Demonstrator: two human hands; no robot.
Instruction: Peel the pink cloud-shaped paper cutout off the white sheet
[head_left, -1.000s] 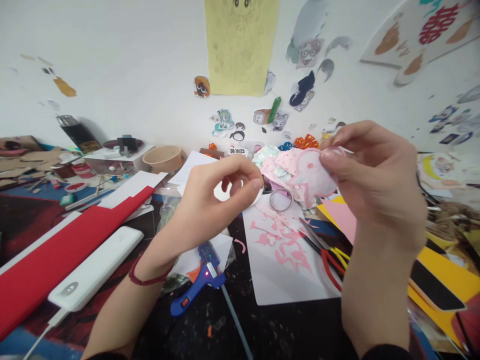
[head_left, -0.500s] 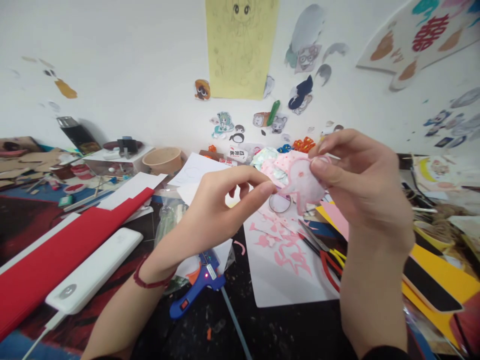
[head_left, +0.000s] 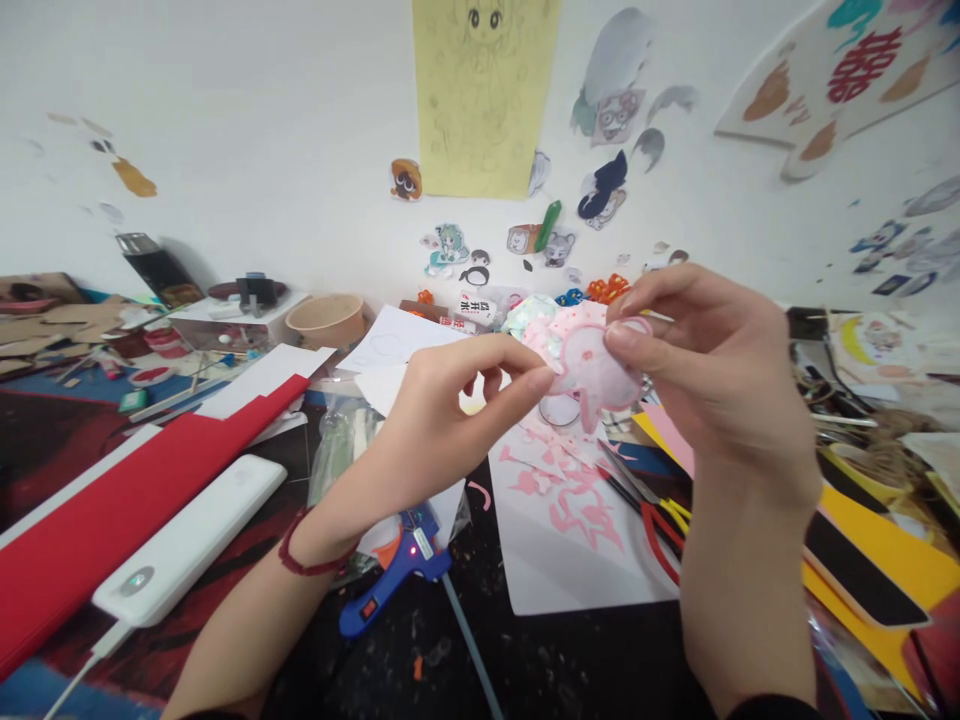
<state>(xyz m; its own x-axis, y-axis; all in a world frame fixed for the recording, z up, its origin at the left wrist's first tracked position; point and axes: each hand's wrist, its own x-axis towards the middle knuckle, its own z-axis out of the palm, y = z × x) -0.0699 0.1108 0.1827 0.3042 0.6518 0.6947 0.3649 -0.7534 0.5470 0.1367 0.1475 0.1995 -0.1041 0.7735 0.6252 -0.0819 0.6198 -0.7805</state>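
Observation:
A pale pink cutout (head_left: 600, 368) with a darker pink rim and a small reddish mark is held up in the middle of the head view. My right hand (head_left: 705, 350) pinches its right side between thumb and bent fingers. At its left tip, my left hand (head_left: 480, 400) has thumb and forefinger pressed together on the edge. Below lies a white sheet (head_left: 540, 580) with pink paper scraps (head_left: 577, 500) on it. A round ring-like outline (head_left: 559, 408) shows just under the cutout. The fingers hide part of the cutout.
A blue glue gun (head_left: 397, 580) with its light on lies below my left hand. Scissors (head_left: 652, 520) rest beside my right wrist. To the left are a white power bank (head_left: 195, 540) with a cable and a red strip (head_left: 150, 490). A phone (head_left: 862, 580) lies at right.
My right hand and the cutout have shifted slightly left and down, closer to my left hand. My left hand has moved a little to the right.

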